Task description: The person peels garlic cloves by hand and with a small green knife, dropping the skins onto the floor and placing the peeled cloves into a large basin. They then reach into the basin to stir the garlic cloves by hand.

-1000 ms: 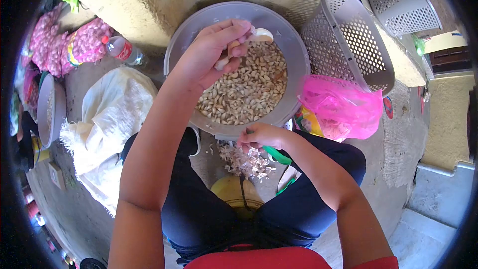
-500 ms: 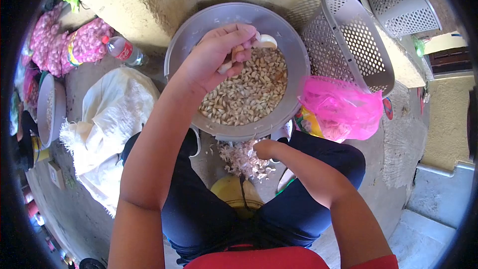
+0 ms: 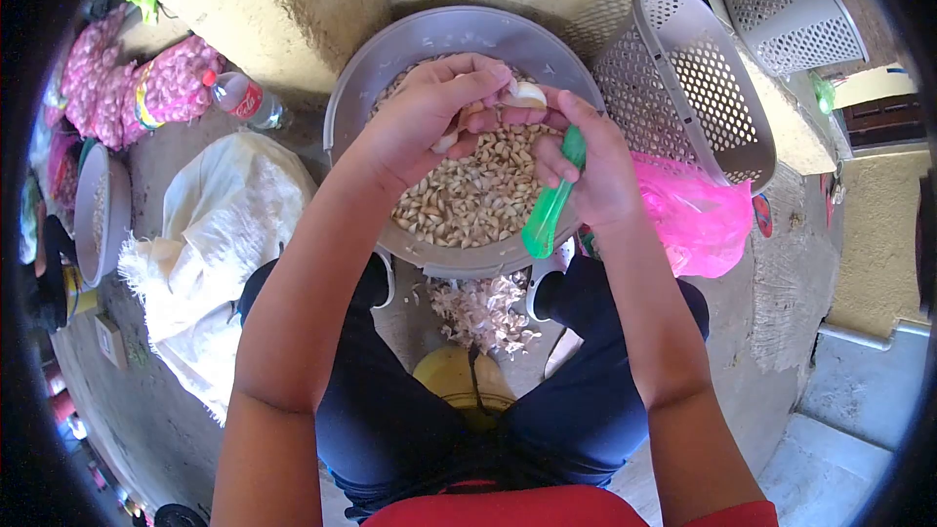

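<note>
Above the wide grey basin (image 3: 346, 88), my left hand (image 3: 434, 112) is closed on garlic, pinching a pale garlic clove (image 3: 527, 96) at its fingertips while another pale piece shows under the curled fingers. My right hand (image 3: 600, 161) grips a green-handled knife (image 3: 552, 200), its handle pointing down toward me; the blade is hidden. Thumb and fingertips of the right hand meet the clove. Many loose garlic cloves (image 3: 468, 185) cover the basin's bottom. Papery garlic skins (image 3: 483, 312) lie heaped on the floor between my feet.
A grey perforated basket (image 3: 683, 88) stands right of the basin, with a pink plastic bag (image 3: 698, 220) before it. At left are a white woven sack (image 3: 229, 224), a Coca-Cola bottle (image 3: 244, 100), net bags of garlic (image 3: 102, 78) and another basin (image 3: 115, 205).
My right hand has risen from above the skins on the floor to the left hand over the basin, bringing the green handle into view. The left hand has barely moved.
</note>
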### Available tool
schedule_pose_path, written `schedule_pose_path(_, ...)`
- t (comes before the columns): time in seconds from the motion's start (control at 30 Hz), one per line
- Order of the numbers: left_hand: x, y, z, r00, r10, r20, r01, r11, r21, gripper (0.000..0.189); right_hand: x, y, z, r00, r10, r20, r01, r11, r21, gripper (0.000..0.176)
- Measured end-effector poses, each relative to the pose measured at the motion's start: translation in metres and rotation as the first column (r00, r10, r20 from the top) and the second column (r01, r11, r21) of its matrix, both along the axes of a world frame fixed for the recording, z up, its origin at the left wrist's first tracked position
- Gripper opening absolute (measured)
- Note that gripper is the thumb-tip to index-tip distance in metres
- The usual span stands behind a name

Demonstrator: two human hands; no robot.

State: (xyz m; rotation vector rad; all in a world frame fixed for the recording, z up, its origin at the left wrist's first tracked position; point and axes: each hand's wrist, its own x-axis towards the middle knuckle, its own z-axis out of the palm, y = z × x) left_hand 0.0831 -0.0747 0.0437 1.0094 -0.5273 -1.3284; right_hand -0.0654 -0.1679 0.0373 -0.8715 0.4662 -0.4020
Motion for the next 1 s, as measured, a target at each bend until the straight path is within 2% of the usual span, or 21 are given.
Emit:
schedule_pose_path(0.2,-0.003,-0.004,0.001,0.999,0.034,0.035,-0.035,0.999,0.021,0.015,0.006,-0.003,0.003,0.993,-0.086,-0.083,0.071,0.984,-0.164,0.027)
schedule_pose_path(0.33,-0.004,-0.006,-0.003,0.996,0.052,0.079,-0.054,0.998,0.027,0.016,0.009,-0.002,0.003,0.967,-0.175,-0.187,0.088,0.911,-0.402,0.024)
schedule_pose_path(0.43,-0.008,-0.008,-0.003,0.964,0.072,0.258,-0.09,0.994,0.058,0.019,0.009,-0.004,0.001,0.959,-0.225,-0.173,0.104,0.847,-0.521,0.023)
schedule_pose_path(0.53,-0.009,-0.006,0.0,0.885,-0.036,0.463,-0.023,0.992,0.122,0.021,0.007,-0.008,0.003,0.959,-0.231,-0.163,0.097,0.812,-0.575,0.022)
schedule_pose_path(0.63,-0.01,-0.007,-0.003,0.89,-0.026,0.456,-0.024,0.994,0.102,0.022,0.007,-0.01,0.005,0.955,-0.241,-0.172,0.08,0.77,-0.632,0.022)
schedule_pose_path(0.73,-0.009,-0.006,0.002,0.916,-0.06,0.396,-0.001,0.988,0.152,0.022,0.005,-0.012,0.009,0.948,-0.234,-0.215,0.028,0.736,-0.676,0.023)
schedule_pose_path(0.8,-0.01,-0.006,0.001,0.895,-0.082,0.438,0.012,0.987,0.16,0.022,0.004,-0.014,0.011,0.95,-0.207,-0.234,-0.016,0.715,-0.699,0.025)
schedule_pose_path(0.9,-0.01,-0.007,-0.001,0.906,-0.093,0.414,0.027,0.986,0.163,0.022,0.009,-0.015,0.0,0.951,-0.307,-0.048,0.156,0.607,-0.779,0.023)
schedule_pose_path(1.0,-0.012,-0.008,-0.007,0.947,-0.066,0.314,0.027,0.992,0.126,0.021,0.009,-0.009,0.005,0.922,-0.359,-0.145,0.169,0.71,-0.684,0.021)
